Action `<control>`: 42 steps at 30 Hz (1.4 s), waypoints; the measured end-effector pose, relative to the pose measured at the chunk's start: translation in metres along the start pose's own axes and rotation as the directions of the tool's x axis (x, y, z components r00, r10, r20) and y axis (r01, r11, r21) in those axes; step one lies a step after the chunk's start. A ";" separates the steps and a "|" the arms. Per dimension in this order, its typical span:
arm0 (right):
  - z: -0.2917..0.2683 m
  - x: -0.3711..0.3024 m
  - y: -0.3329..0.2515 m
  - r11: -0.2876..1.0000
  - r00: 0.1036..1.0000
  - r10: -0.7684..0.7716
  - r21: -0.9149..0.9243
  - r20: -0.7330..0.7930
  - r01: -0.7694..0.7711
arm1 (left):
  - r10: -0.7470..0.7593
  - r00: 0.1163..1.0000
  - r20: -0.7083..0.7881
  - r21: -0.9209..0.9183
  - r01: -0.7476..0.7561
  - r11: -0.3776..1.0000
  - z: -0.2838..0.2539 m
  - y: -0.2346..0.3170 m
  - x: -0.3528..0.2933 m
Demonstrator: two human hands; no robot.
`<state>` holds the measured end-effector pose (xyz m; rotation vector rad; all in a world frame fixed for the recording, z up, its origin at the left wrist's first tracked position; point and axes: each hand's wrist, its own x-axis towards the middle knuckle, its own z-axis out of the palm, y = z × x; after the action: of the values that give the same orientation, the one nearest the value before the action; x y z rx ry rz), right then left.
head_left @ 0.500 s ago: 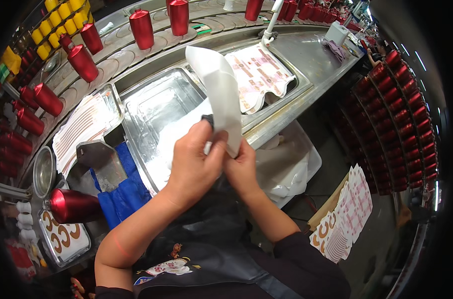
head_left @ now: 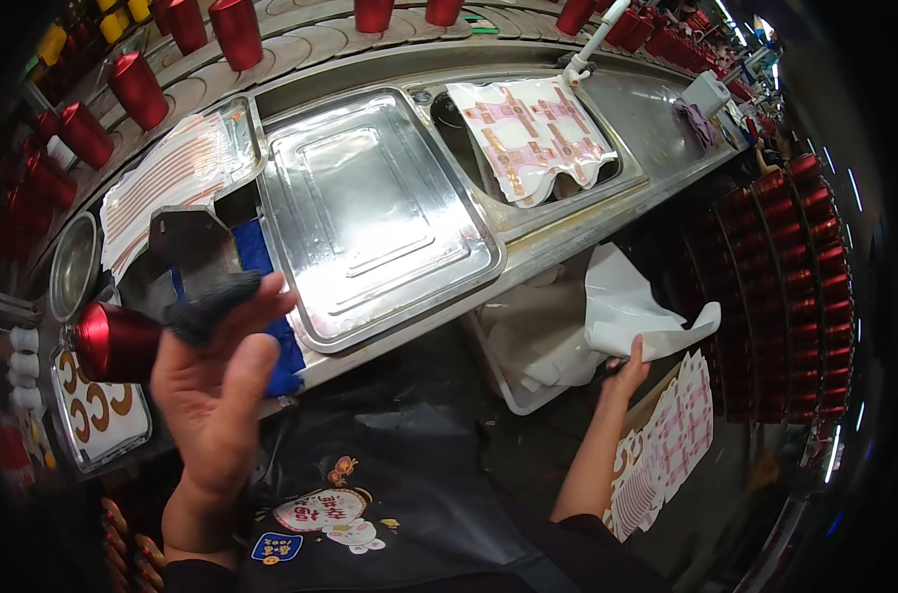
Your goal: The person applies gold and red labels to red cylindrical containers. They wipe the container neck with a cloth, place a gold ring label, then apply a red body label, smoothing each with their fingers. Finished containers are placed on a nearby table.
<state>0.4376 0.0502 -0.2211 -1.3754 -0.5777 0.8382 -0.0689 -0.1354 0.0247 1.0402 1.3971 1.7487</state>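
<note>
My right hand (head_left: 622,378) pinches the edge of a limp white sheet (head_left: 622,301) at the right. The sheet hangs over a white plastic bin (head_left: 516,403) that holds more crumpled white sheets (head_left: 543,336). On the left my left hand (head_left: 217,390) is raised with its fingers apart and nothing in it; dark covers sit on some of its fingers. Just beyond that hand a shiny red bottle (head_left: 118,341) lies on its side, its far end hidden by the hand. A wide metal tray (head_left: 360,208) rests on the counter between the hands.
Pink-and-gold printed sheets (head_left: 533,138) lie over a sink basin. Striped sheets (head_left: 163,178) fill a tray at the left, near a metal bowl (head_left: 75,267). Red bottles (head_left: 138,89) stand on the curved conveyor (head_left: 311,51). Racked red bottles (head_left: 795,296) and printed sheets (head_left: 666,445) are at right.
My hands have parted. The right carried the white sheet right and down to the bin; the left let go and moved left toward the red bottle. The metal tray is now uncovered.
</note>
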 end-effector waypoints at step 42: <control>0.370 -0.452 -0.062 0.822 -0.276 -0.054 0.200 0.960 0.534 | 0.027 0.993 -0.115 0.576 0.044 0.816 -0.228 -0.034 -0.047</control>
<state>-0.1104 -0.0837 -0.0592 -0.3142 -2.4145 1.3185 -0.2480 -0.2723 -0.0426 1.2440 2.0852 1.4136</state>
